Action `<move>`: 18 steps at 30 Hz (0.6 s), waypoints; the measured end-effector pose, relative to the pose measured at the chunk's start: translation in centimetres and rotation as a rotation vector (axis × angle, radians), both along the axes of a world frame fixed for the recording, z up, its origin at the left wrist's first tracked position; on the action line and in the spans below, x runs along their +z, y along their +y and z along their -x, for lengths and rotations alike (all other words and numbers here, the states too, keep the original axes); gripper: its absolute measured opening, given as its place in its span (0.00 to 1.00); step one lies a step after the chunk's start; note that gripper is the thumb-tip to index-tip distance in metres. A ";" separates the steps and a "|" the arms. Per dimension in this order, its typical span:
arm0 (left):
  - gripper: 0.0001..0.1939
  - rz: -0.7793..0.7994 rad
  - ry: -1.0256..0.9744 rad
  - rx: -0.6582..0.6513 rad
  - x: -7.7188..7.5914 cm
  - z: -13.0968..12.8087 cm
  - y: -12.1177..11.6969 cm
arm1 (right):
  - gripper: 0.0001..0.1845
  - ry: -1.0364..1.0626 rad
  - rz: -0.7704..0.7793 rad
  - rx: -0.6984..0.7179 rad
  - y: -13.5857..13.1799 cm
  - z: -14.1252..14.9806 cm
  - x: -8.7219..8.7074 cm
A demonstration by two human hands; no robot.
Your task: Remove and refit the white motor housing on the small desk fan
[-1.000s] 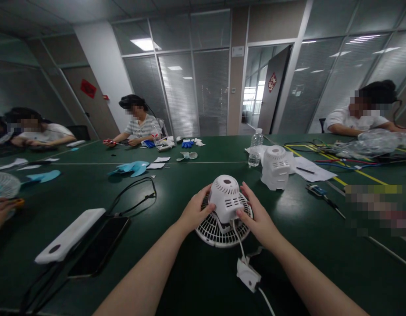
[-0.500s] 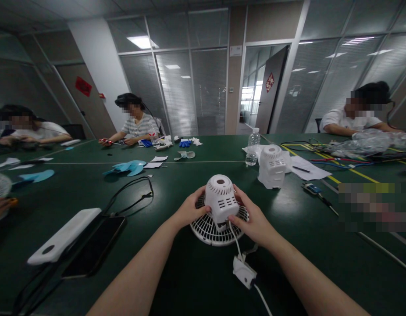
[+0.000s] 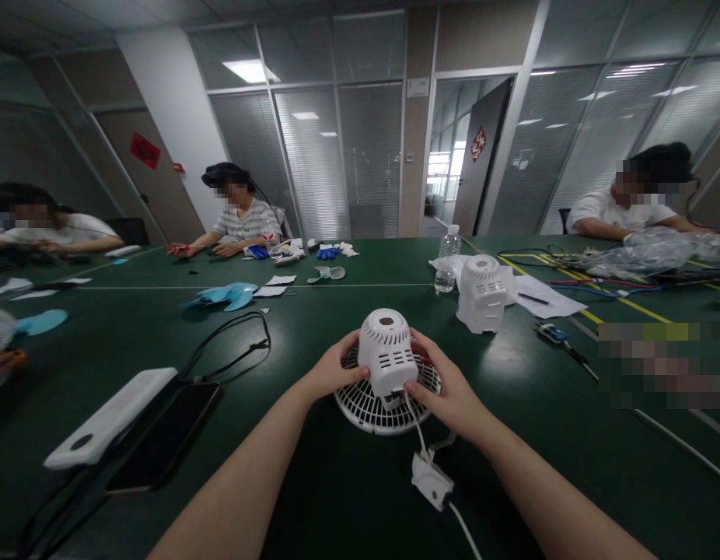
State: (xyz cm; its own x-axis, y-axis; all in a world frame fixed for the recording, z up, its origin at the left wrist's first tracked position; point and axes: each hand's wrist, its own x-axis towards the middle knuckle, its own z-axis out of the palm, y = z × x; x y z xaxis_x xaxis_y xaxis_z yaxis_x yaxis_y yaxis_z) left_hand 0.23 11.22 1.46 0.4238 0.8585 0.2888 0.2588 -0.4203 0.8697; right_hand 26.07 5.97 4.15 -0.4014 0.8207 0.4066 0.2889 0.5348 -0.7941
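Between my two hands is a white fan motor housing (image 3: pixel 389 354), with slotted vents and a round dark spot on top. It sits over a white round fan grille (image 3: pixel 368 416) lying on the green table. My left hand (image 3: pixel 340 365) grips the housing's left side, thumb on its front. On the other side, my right hand (image 3: pixel 438 377) holds it with the thumb near the lower edge, where a white cord comes out. That cord runs to a small white switch box (image 3: pixel 431 481) nearer to me. My fingertips behind the housing are partly hidden.
A second white housing (image 3: pixel 481 299) stands behind to the right, beside a water bottle (image 3: pixel 447 260) and paper (image 3: pixel 546 297). On the left lie a white power bank (image 3: pixel 112 416), a phone (image 3: pixel 167 439) and blue fan blades (image 3: pixel 223 295). Co-workers sit around the table.
The housing has shifted very slightly left between my hands, which keep their hold. At far left, a co-worker's hand and the grille near it have moved slightly left.
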 end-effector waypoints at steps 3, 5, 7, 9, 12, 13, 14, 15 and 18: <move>0.42 -0.001 -0.017 -0.016 -0.2 0.2 0.1 | 0.39 0.003 -0.002 0.002 0.0 0.0 -0.1; 0.43 0.002 -0.029 -0.024 -0.3 0.2 0.2 | 0.39 0.000 -0.016 -0.004 0.0 0.0 -0.2; 0.43 0.009 -0.034 -0.022 -0.4 0.2 0.2 | 0.39 -0.004 -0.029 -0.010 0.0 0.1 -0.3; 0.44 0.013 -0.026 -0.010 -0.4 0.1 0.2 | 0.38 -0.010 -0.036 -0.017 0.0 0.1 -0.3; 0.44 0.014 -0.005 0.013 -0.3 -0.1 0.0 | 0.38 -0.017 -0.052 -0.022 0.0 0.0 -0.2; 0.45 0.014 -0.002 0.017 -0.2 -0.2 0.0 | 0.37 -0.017 -0.057 -0.019 0.0 0.0 -0.2; 0.45 0.013 -0.001 0.021 -0.2 -0.3 -0.1 | 0.38 -0.014 -0.059 -0.012 0.0 0.0 -0.2; 0.46 0.011 -0.003 0.023 -0.1 -0.3 -0.1 | 0.38 -0.012 -0.055 -0.004 0.0 0.0 -0.2; 0.46 -0.008 -0.015 0.031 -0.1 -0.5 -0.1 | 0.43 -0.019 -0.015 0.021 0.0 0.1 -0.3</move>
